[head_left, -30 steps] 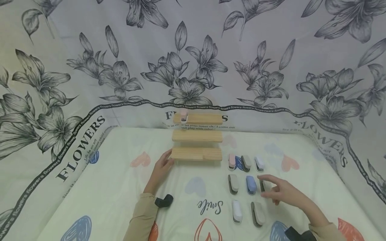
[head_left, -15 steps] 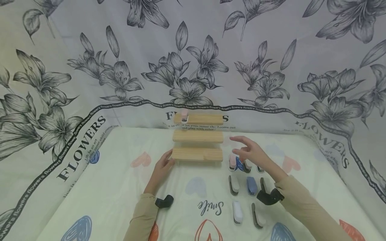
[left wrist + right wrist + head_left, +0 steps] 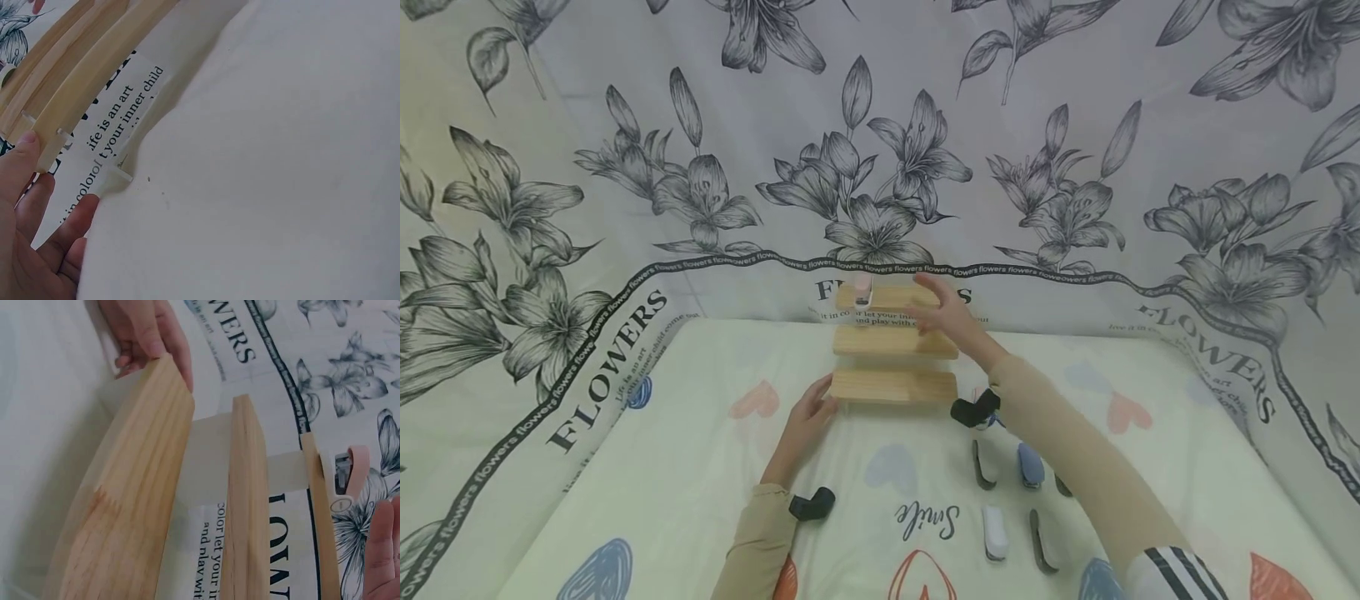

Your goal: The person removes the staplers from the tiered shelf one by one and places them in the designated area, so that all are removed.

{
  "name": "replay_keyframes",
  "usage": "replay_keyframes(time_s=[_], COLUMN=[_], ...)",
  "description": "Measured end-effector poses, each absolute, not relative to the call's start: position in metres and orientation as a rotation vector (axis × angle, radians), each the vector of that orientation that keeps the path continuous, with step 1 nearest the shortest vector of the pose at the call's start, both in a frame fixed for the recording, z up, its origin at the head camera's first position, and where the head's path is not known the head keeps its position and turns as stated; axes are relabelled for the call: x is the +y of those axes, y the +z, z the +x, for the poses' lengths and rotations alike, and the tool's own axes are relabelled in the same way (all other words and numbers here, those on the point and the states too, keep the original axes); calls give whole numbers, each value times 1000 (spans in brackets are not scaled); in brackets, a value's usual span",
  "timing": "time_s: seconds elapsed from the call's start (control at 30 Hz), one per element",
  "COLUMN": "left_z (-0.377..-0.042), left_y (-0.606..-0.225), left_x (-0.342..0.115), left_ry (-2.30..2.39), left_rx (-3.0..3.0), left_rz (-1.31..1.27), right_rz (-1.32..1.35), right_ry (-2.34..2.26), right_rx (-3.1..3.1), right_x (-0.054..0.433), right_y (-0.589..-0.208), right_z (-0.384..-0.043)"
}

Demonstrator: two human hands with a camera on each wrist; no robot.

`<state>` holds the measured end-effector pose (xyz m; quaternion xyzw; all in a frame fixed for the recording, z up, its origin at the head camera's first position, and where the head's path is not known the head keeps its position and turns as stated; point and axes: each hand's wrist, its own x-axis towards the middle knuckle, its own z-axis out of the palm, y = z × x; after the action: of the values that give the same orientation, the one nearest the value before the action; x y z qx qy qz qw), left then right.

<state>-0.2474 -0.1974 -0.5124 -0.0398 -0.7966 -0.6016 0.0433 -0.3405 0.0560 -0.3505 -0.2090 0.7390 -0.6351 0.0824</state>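
Note:
My left hand (image 3: 808, 417) grips the left end of the lowest board of a three-tier wooden stand (image 3: 895, 385), its thumb on the wood and fingers at the board's end. In the left wrist view the thumb lies on the board and the other fingers are spread below. My right hand (image 3: 946, 315) is over the right part of the top board, thumb and index finger apart with nothing visible between them. On that board's left part stands a small pink stapler (image 3: 862, 289), whose metal jaw shows in the right wrist view, a short way from my right hand's fingers (image 3: 379, 550).
More small staplers lie on the cloth right of the stand: a blue one (image 3: 1031, 465), a white one (image 3: 995, 533), and several grey ones, including one at the front (image 3: 1043, 542). My right sleeve (image 3: 1067, 442) hides others. A flower-printed cloth (image 3: 880, 167) hangs behind the stand.
My right hand has moved from beside the staplers on the right, up and left to the stand's top board. The left hand keeps its hold on the lowest board.

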Motion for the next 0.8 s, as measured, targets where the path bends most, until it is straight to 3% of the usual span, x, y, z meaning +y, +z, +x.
replay_keyframes(time_s=[0.27, 0.8], left_z=[-249, -250], left_y=[-513, -514], left_x=[-201, -198], left_ry=[-1813, -1788], left_rx=[-2426, -2448], left_rz=[-126, -132], right_rz=[-442, -437], right_ry=[-1857, -2076], right_rx=[2141, 1976], right_x=[12, -29], right_y=[-356, -369], right_z=[-374, -384])
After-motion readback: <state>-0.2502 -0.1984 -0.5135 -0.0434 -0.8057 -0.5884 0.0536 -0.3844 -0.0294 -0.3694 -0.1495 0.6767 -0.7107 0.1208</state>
